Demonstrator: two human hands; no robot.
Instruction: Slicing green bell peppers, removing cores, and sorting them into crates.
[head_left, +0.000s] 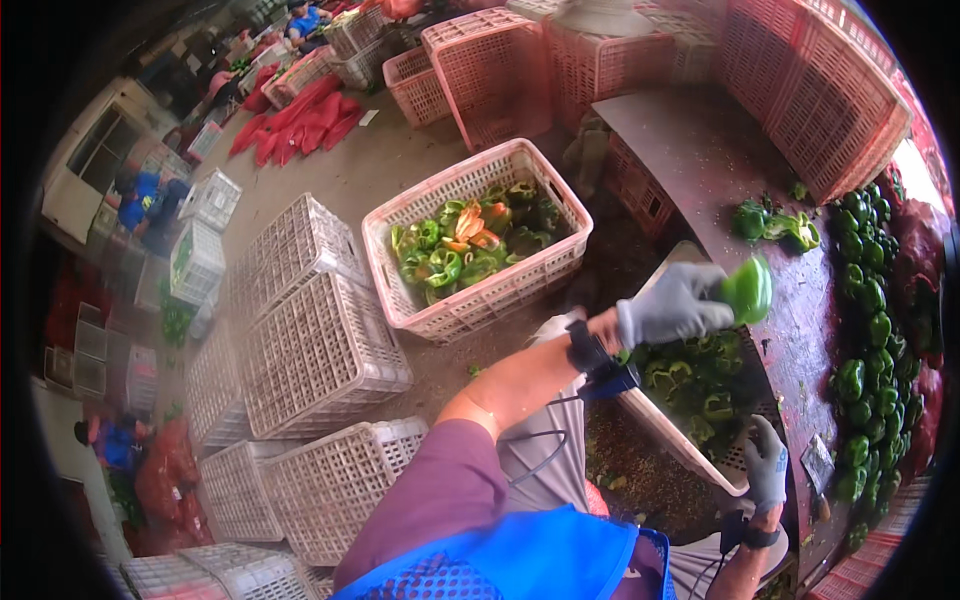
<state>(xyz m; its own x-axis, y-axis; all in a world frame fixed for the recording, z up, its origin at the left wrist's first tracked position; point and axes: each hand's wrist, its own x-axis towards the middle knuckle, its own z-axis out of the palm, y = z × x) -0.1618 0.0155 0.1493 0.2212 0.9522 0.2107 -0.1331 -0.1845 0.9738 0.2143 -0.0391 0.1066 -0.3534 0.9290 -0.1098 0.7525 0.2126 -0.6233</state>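
My left hand (pixel 675 305), in a grey glove, grips a green bell pepper (pixel 749 290) over the edge of the dark table (pixel 690 170). Below it stands a crate (pixel 690 448) filled with cut green pepper pieces (pixel 705 385). My right hand (pixel 766 465), also gloved, is beside the crate's near end with its fingers curled; what they hold, if anything, I cannot make out. Along the table's right side runs a long heap of whole green peppers (pixel 875 350). Pepper pieces (pixel 775 225) lie farther back on the tabletop.
A pale pink crate (pixel 480 315) of green and orange pepper pieces stands ahead on the left. White crates (pixel 325 340) are stacked at left, reddish crates (pixel 490 80) at the back. Red net sacks (pixel 300 120) lie on the floor. Other people (pixel 150 205) work far left.
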